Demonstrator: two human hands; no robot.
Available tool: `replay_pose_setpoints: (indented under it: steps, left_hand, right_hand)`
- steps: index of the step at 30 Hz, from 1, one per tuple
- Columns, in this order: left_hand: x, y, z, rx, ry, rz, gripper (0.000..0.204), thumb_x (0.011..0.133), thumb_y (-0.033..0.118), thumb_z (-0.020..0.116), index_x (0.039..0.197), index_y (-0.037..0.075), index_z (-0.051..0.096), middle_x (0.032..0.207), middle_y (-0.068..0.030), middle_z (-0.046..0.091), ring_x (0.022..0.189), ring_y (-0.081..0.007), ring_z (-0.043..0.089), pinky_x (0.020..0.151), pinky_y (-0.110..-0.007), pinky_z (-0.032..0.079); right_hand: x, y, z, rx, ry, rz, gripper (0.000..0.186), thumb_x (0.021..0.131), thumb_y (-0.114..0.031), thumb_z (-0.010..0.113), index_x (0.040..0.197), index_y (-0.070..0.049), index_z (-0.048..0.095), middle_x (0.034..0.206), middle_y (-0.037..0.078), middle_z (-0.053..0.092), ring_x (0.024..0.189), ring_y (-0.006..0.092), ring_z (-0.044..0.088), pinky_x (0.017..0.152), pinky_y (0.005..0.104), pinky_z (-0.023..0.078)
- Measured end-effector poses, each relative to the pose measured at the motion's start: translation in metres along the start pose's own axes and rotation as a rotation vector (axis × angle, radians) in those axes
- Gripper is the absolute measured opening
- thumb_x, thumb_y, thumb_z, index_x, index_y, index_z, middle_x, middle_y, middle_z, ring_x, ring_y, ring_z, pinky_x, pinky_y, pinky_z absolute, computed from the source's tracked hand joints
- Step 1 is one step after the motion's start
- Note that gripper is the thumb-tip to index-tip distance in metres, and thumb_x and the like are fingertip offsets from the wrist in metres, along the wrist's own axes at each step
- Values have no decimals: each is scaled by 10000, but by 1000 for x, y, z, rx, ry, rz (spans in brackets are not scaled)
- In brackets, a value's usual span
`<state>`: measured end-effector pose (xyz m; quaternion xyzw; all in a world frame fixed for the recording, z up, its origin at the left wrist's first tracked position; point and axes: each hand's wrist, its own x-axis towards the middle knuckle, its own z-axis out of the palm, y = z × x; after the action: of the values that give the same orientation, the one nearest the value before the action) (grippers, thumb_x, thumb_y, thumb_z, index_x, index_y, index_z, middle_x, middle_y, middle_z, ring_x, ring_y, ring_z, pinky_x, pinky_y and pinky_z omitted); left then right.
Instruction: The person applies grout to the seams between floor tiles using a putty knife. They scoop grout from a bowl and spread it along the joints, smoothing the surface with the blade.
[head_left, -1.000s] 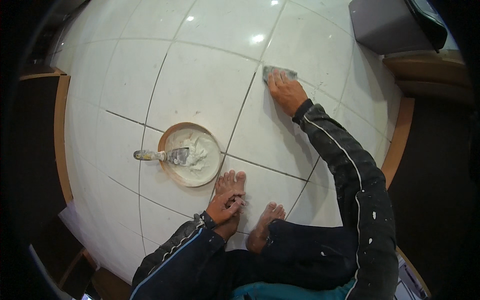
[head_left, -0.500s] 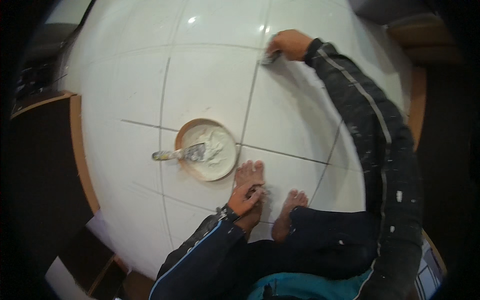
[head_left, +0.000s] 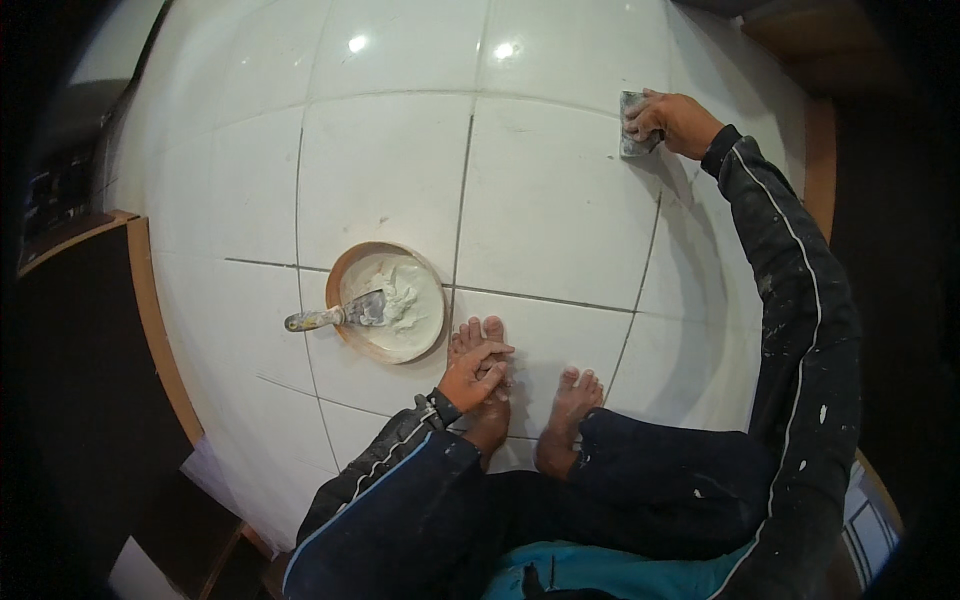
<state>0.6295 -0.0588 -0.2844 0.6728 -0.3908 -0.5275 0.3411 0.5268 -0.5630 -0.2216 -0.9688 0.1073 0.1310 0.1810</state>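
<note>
My right hand [head_left: 678,122] reaches far out to the right, its fingers closed on a small flat grey spreader [head_left: 632,142]. The spreader is pressed to the white tiled floor [head_left: 555,200], near the far end of a dark joint. My left hand [head_left: 472,378] lies over my bare left foot [head_left: 490,332], fingers stretched out and holding nothing. Just left of that foot stands a round shallow bowl [head_left: 340,265] with white paste [head_left: 402,297] in it. A putty knife [head_left: 318,320] leans across the bowl's left rim, its smeared blade in the paste.
Dark, open joints run between some tiles; others look filled white. My right foot [head_left: 572,405] is planted near the middle. Wood-edged dark panels [head_left: 150,300] border the floor at left, with another wooden edge [head_left: 820,170] at right. Dark items sit at the far left.
My right hand has moved to the right with the spreader, from one joint crossing toward another. My left hand stays on the foot, its fingers now straighter. The whole view has shifted slightly.
</note>
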Motion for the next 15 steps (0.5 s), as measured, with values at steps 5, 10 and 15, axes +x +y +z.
replay_pose_setpoints:
  steps: [5, 10, 15]
  left_hand:
    - [7, 7, -3, 162, 25, 21, 283, 944, 224, 583, 1205, 125, 633, 850, -31, 735, 906, -192, 666, 1005, -400, 364]
    - [2, -5, 0, 104, 2, -65, 279, 960, 234, 562, 1213, 134, 626, 756, 7, 728, 859, -141, 669, 987, -389, 375]
    - [7, 6, -3, 42, 19, -122, 268, 934, 245, 577, 1180, 173, 657, 831, -5, 723, 1132, -257, 581, 1159, -480, 161]
  right_hand:
    - [-17, 24, 27, 105, 48, 54, 357, 635, 221, 573, 830, -39, 721, 1088, 31, 733, 1194, 231, 610, 1203, 442, 321]
    - [-26, 17, 41, 75, 56, 213, 407, 682, 106, 643, 964, -150, 784, 1102, 67, 725, 1061, 266, 669, 947, 361, 518]
    - [-38, 3, 44, 78, 88, 285, 397, 711, 36, 638, 1022, -173, 770, 1101, 44, 728, 1013, 256, 684, 898, 356, 534]
